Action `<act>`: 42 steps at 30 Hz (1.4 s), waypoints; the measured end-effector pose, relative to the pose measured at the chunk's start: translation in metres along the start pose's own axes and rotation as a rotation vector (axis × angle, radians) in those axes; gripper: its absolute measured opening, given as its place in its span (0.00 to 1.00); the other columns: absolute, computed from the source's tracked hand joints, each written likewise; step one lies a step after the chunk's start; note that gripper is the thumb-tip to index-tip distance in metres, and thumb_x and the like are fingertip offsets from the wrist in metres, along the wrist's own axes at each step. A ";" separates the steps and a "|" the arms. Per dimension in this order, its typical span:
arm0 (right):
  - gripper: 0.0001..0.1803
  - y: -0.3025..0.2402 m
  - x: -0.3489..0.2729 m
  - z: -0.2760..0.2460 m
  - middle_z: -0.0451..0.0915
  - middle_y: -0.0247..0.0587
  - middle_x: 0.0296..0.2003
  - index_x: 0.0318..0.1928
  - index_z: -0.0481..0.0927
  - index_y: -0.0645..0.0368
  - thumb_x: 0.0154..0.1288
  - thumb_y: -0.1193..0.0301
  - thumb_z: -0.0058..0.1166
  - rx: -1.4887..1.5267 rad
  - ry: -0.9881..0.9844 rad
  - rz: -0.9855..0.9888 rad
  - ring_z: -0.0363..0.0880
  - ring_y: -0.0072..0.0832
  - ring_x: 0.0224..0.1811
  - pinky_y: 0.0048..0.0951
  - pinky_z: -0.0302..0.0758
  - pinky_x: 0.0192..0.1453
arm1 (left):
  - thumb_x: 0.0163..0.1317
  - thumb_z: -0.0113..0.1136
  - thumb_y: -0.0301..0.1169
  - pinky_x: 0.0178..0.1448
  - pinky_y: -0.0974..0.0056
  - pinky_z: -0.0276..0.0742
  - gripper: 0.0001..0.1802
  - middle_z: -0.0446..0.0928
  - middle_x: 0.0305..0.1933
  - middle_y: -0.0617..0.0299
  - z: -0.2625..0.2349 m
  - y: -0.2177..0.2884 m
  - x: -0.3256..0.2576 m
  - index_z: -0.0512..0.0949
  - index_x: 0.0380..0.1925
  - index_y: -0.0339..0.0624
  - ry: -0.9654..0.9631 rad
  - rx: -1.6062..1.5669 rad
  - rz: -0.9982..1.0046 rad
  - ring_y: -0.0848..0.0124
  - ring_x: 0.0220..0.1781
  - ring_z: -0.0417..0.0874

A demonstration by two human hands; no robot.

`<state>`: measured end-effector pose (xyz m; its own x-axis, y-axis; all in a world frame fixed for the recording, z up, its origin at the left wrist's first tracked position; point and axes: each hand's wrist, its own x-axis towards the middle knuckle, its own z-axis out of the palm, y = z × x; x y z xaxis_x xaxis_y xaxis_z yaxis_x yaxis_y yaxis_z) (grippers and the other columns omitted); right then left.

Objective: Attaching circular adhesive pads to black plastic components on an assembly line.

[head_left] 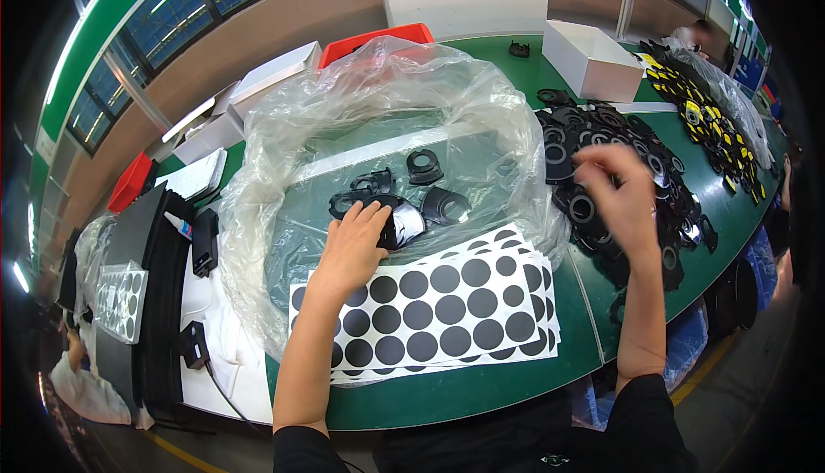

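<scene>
My left hand (351,250) rests on the clear plastic bag, its fingers and thumb closed about a black plastic part (388,234) with a glossy curved face. Several similar black ring-shaped parts lie on the plastic around it, among them a ring part (423,166) farther off and a flat one (447,206) to the right. Over a large pile of black ring parts (593,208) hovers my right hand (617,191), slightly blurred. Its fingers are bent and apart, and nothing shows between them.
Sheets of round black stickers (447,310) lie stacked at the near edge. A crumpled clear bag (258,172) spreads over the green table (447,400). White box (593,61) and red bin (378,41) stand behind. Yellow-marked black parts (705,121) lie far right, near another person.
</scene>
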<state>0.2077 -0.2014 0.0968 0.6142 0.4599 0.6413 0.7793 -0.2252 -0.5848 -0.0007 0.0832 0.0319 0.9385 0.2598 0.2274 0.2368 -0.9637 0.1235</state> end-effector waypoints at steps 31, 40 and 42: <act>0.15 -0.048 -0.055 0.044 0.78 0.37 0.31 0.36 0.74 0.58 0.48 0.75 0.66 0.045 -0.978 -0.255 0.77 0.38 0.36 0.35 0.74 0.41 | 0.72 0.27 0.54 0.44 0.59 0.76 0.26 0.70 0.53 0.49 0.063 0.099 0.003 0.69 0.39 0.48 -0.169 -2.576 -0.388 0.56 0.52 0.74; 0.11 -0.019 -0.044 0.067 0.77 0.33 0.31 0.40 0.71 0.61 0.59 0.78 0.59 0.872 -0.395 0.322 0.77 0.16 0.31 0.18 0.73 0.38 | 0.68 0.21 0.63 0.38 0.66 0.69 0.38 0.72 0.46 0.56 0.049 0.114 0.001 0.67 0.53 0.40 -0.286 -2.258 -0.321 0.67 0.42 0.75; 0.11 -0.013 -0.053 0.080 0.77 0.34 0.31 0.41 0.70 0.61 0.61 0.78 0.58 0.906 -0.436 0.395 0.76 0.16 0.28 0.18 0.73 0.34 | 0.68 0.21 0.63 0.38 0.66 0.69 0.38 0.72 0.45 0.57 0.053 0.113 0.001 0.67 0.52 0.41 -0.287 -2.237 -0.306 0.67 0.42 0.75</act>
<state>0.1554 -0.1539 0.0304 0.5651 0.8005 0.1995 0.0443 0.2120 -0.9763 0.0401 -0.0287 -0.0051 0.9889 0.1275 -0.0758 -0.0405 0.7236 0.6890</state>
